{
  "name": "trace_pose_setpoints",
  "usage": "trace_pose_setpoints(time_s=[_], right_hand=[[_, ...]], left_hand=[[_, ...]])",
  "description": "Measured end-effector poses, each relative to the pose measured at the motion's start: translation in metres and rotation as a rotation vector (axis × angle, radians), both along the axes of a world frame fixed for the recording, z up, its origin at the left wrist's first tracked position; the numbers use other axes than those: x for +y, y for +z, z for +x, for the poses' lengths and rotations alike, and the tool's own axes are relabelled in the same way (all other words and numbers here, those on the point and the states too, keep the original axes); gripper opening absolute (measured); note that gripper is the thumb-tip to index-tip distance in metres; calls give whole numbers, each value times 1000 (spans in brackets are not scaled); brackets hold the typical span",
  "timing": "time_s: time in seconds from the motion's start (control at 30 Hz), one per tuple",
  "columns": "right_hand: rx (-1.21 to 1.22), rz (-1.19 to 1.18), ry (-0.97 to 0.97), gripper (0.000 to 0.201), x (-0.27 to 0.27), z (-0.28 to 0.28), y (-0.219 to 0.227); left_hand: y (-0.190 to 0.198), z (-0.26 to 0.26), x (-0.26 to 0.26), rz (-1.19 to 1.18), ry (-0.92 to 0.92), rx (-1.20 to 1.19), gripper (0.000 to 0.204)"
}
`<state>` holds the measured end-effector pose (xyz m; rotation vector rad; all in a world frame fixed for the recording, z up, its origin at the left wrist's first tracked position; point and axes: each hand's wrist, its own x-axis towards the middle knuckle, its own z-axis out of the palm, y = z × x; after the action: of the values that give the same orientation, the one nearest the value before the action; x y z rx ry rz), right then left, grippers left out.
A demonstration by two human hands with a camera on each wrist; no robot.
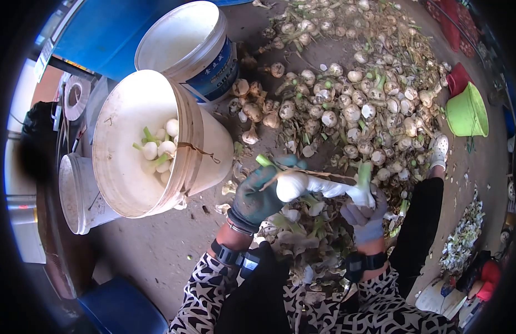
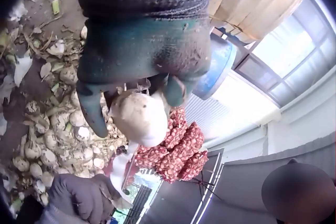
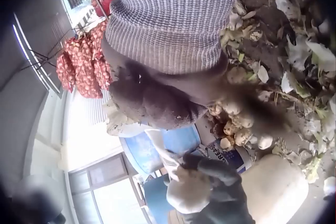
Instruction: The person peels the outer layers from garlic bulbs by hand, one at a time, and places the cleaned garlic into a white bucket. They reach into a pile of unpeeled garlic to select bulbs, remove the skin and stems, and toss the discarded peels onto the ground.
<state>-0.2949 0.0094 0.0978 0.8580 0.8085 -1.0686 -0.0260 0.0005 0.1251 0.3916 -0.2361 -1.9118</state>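
Spreading wide past the grip, a garlic heap (image 1: 352, 114) was biggest. A white bucket (image 1: 216, 133) was near, left of the grip. Next came the left hand (image 1: 259, 195) and right hand (image 1: 364, 216), both pinching. The garlic bulb (image 1: 290, 187) sat in the left; from it ran a skin strip (image 1: 326, 188), its end in the right. Too hard a tug might have snapped the strip or popped the bulb loose.

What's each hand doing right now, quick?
Left hand: closed, holding a garlic bulb.
Right hand: closed, holding peel that stretches from the bulb.
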Motion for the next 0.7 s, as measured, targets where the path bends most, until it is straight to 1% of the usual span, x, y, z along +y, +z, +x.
trace_pose_setpoints(time_s=[0.07,0.13,0.17,0.2,0.23,0.27,0.3,0.33,0.37,0.4,0.43,0.47,0.5,0.53,0.6,0.63,0.67,0.7], right_hand=[[236,-933,362,30,12,-4,24],[-159,-1287,397,34,16,-13,40],[-28,-1174,356,34,54,-46,28],[101,-1060,315,37,82,-63,30],[100,-1064,319,37,85,-73,13],[401,-1289,743,26,70,-63,14],[727,-1468,1178,31,51,-50,15],[1078,-1583,1626,46,30,-32,20],[1567,-1122,2262,59,7,21,92],[2022,-1447,1742,66,8,25,66],[1493,-1337,1533,70,-1,38,56],[1557,-1316,1506,60,-12,59,59],[1618,-1292,1476,51,-21,79,61],[1616,-1289,1480,51,-27,92,57],[1443,-1598,1284,26,-37,110,43],[1433,-1697,1236,14,-28,109,50],[998,-1860,1122,18,-16,99,43],[789,-1892,1340,23,-11,86,52]], left_hand=[[0,-1,-4,-1,32,-9,50],[-1,-1,-10,110,283,77,52],[5,-6,-14,27,425,-651,47],[3,-1,-14,32,429,-651,47],[-1,7,-15,100,423,-339,46],[-5,15,-17,158,405,-24,44],[-9,18,-15,145,404,-19,44],[-17,20,-10,-106,399,-873,44],[-24,18,-7,-375,341,-1719,44],[-32,15,-9,-384,341,-1711,44],[-40,12,-9,-232,333,-1277,44],[-45,10,-8,-81,315,-843,44],[-27,6,-4,-64,323,-844,48],[-23,3,-6,-61,321,-842,48],[-19,2,-14,161,389,-106,48],[-16,8,-20,102,353,-69,40],[-11,13,-16,177,346,-24,42],[-23,20,-15,59,358,-722,42]])
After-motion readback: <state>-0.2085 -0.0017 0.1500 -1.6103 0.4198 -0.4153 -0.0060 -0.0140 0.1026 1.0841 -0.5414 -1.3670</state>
